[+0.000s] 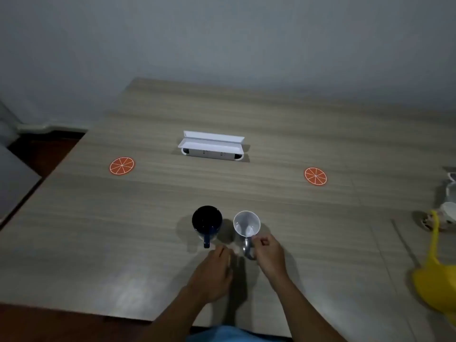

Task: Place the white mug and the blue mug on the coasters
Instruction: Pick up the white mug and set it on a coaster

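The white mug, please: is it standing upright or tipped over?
Upright: the white mug stands on the table, its open mouth facing up.

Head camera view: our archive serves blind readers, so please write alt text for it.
A person's right hand reaches the white mug handle, the left hand nears the blue mug. Two orange coasters, left and right, lie bare on the table.
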Motion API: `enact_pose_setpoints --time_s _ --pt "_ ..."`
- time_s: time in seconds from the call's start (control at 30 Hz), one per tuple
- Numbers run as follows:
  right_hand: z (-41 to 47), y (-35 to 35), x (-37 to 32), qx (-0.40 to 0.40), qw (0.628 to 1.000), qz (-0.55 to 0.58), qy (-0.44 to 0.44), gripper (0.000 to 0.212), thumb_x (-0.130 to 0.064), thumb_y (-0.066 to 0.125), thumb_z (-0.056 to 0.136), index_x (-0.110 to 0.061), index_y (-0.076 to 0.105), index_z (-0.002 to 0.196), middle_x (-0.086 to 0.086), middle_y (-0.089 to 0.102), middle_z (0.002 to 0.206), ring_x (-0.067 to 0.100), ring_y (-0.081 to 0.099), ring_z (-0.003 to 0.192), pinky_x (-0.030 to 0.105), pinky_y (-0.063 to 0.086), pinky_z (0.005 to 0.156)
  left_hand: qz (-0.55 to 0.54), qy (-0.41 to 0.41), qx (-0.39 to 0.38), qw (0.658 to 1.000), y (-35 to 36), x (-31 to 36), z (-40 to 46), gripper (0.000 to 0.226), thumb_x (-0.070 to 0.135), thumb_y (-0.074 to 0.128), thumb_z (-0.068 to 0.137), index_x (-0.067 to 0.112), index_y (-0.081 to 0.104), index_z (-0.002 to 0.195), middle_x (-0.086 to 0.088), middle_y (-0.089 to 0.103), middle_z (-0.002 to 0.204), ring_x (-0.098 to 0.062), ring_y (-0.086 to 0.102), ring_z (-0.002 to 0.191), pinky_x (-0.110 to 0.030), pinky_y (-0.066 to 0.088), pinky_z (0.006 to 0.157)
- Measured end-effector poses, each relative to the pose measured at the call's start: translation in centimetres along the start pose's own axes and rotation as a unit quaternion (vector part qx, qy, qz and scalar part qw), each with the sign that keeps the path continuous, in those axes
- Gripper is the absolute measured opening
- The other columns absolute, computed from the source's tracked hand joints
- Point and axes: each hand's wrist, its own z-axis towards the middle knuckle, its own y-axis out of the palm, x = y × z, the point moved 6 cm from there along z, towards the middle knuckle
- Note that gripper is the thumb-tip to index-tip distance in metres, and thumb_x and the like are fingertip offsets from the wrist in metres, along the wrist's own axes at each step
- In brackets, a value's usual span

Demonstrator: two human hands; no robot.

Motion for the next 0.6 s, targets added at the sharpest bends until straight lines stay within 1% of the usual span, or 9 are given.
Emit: enact_pose_setpoints --time_s 0.03,0.07,0.13,0.17,0.23,0.3,0.4,0.5,0.6 --pt "0.0 0.4 0.4 -0.017 1.0 0.012 0.012 0.016 -0.026 0.066 0.093 -0.014 0.067 0.082 0.005 0.072 0.076 0.021 0.066 0.069 0.036 0.052 0.066 0.023 -0.007 -0.023 0.999 0.9 -0.4 0.1 0.036 0.026 0.051 0.088 0.014 0.05 0.122 -0.007 0.047 0.125 -0.03 0.052 0.111 -0.045 0.047 0.091" --pt "0.0 0.8 0.6 -0.038 0.999 0.015 0.023 0.02 -0.029 0.065 0.094 -0.015 0.067 0.08 0.005 0.071 0.074 0.018 0.065 0.062 0.034 0.05 0.061 0.048 -0.018 -0.043 0.998 1.5 -0.5 0.2 0.046 0.031 0.054 0.087 0.013 0.046 0.128 -0.009 0.045 0.133 -0.031 0.048 0.12 -0.046 0.045 0.098" --pt "-0.3 1.7 1.2 -0.094 0.994 0.028 0.039 0.027 -0.033 0.061 0.097 -0.014 0.068 0.079 0.006 0.069 0.072 0.014 0.06 0.05 0.027 0.045 0.05 0.092 -0.055 -0.088 0.99 2.6 -1.1 0.0 0.07 0.045 0.058 0.086 0.014 0.033 0.143 -0.009 0.034 0.152 -0.031 0.032 0.14 -0.047 0.034 0.113" --pt "-0.3 2.0 1.5 -0.115 0.991 0.041 0.047 0.028 -0.033 0.06 0.098 -0.013 0.07 0.081 0.005 0.069 0.074 0.013 0.059 0.048 0.025 0.042 0.047 0.114 -0.064 -0.102 0.986 3.0 -1.1 0.0 0.081 0.053 0.058 0.084 0.015 0.026 0.148 -0.008 0.026 0.159 -0.031 0.022 0.147 -0.048 0.028 0.117" --pt "-0.2 2.1 2.0 -0.131 0.987 0.071 0.066 0.027 -0.028 0.06 0.099 -0.01 0.074 0.084 0.003 0.073 0.08 0.013 0.059 0.049 0.025 0.042 0.047 0.142 -0.07 -0.113 0.981 3.8 -1.0 -0.1 0.095 0.064 0.058 0.08 0.016 0.018 0.152 -0.007 0.016 0.164 -0.031 0.011 0.151 -0.049 0.019 0.12" --pt "0.1 1.6 2.4 -0.128 0.986 0.087 0.061 0.027 -0.022 0.059 0.099 -0.006 0.075 0.083 0.005 0.073 0.079 0.014 0.06 0.056 0.023 0.045 0.05 0.171 -0.077 -0.114 0.976 4.1 -0.9 -0.1 0.099 0.069 0.057 0.077 0.017 0.018 0.152 -0.008 0.013 0.165 -0.031 0.007 0.152 -0.051 0.016 0.12" --pt "0.7 -0.5 2.6 -0.1 0.986 0.129 0.025 0.027 -0.012 0.054 0.1 -0.006 0.072 0.081 0.007 0.069 0.074 0.017 0.06 0.065 0.028 0.051 0.057 0.199 -0.077 -0.105 0.971 4.7 -0.5 0.1 0.093 0.065 0.053 0.077 0.019 0.019 0.15 -0.01 0.013 0.165 -0.032 0.006 0.153 -0.055 0.015 0.118" --pt "1.7 -3.4 2.6 -0.085 0.985 0.153 0.002 0.03 -0.01 0.051 0.102 -0.009 0.069 0.079 0.008 0.069 0.075 0.017 0.06 0.063 0.031 0.051 0.056 0.2 -0.067 -0.096 0.973 5.6 0.3 1.6 0.092 0.061 0.051 0.076 0.021 0.016 0.152 -0.01 0.01 0.167 -0.032 -0.002 0.154 -0.059 0.011 0.119" --pt "2.1 -5.6 1.4 -0.076 0.985 0.157 -0.019 0.028 -0.01 0.05 0.103 -0.005 0.067 0.082 0.008 0.067 0.075 0.016 0.06 0.061 0.03 0.051 0.057 0.176 -0.055 -0.083 0.979 5.8 1.6 3.4 0.096 0.064 0.046 0.079 0.019 0.01 0.155 -0.009 0.003 0.168 -0.03 -0.01 0.154 -0.063 0.006 0.12"
